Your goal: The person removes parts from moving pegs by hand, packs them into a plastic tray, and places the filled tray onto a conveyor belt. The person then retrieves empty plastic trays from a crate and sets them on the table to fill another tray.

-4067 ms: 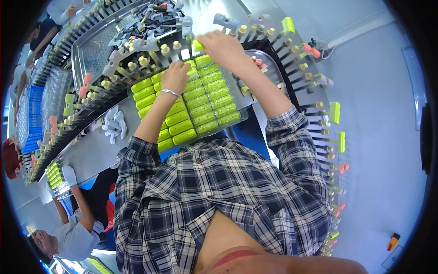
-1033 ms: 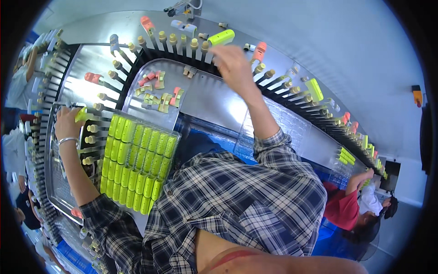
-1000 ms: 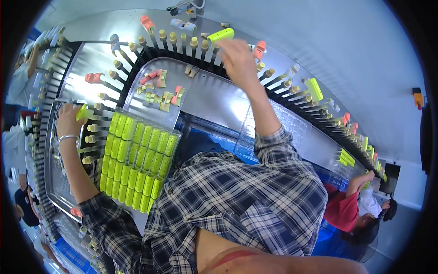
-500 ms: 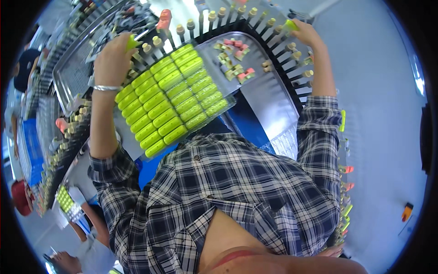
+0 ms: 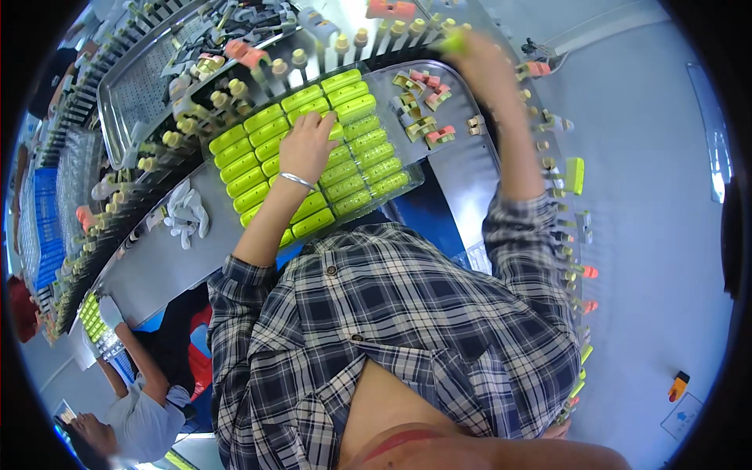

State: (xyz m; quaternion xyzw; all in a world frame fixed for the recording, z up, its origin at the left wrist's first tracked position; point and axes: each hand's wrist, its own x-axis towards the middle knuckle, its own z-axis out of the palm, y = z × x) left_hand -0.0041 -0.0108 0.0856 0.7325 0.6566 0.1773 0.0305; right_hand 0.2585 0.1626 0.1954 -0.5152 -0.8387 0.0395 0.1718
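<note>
— Hands first: our left hand [image 5: 308, 141] lies palm down on the tray of yellow-green pieces [image 5: 313, 149] in the upper middle of the frame, fingers spread over the middle rows. We cannot tell whether it pinches one piece or only rests there. A thin bracelet [image 5: 296, 180] sits on that wrist.

— And our right hand [image 5: 476, 56]?

— Stretched to the top of the frame, right of centre, and blurred. Something yellow-green [image 5: 452, 41] shows at the fingertips, so we judge it is closed on one piece held against the ring of pegs [image 5: 345, 48], though the blur keeps us from certainty.

— Why does the tray sit so close?

— It lies just ahead of our chest on the steel worktop [image 5: 462, 168], so either arm reaches it without leaning; the pieces lie in neat rows, all turned one way, easy to pick singly. Just right of the tray, between our arms, a loose scatter of small pink and tan clips [image 5: 423, 110] lies on the steel.

— Further out?

— Pegs curve round the worktop's edge, some capped in pink or green. White gloves [image 5: 186, 215] lie at left on the worktop. Another person [image 5: 141, 407] works at the lower left.
</note>
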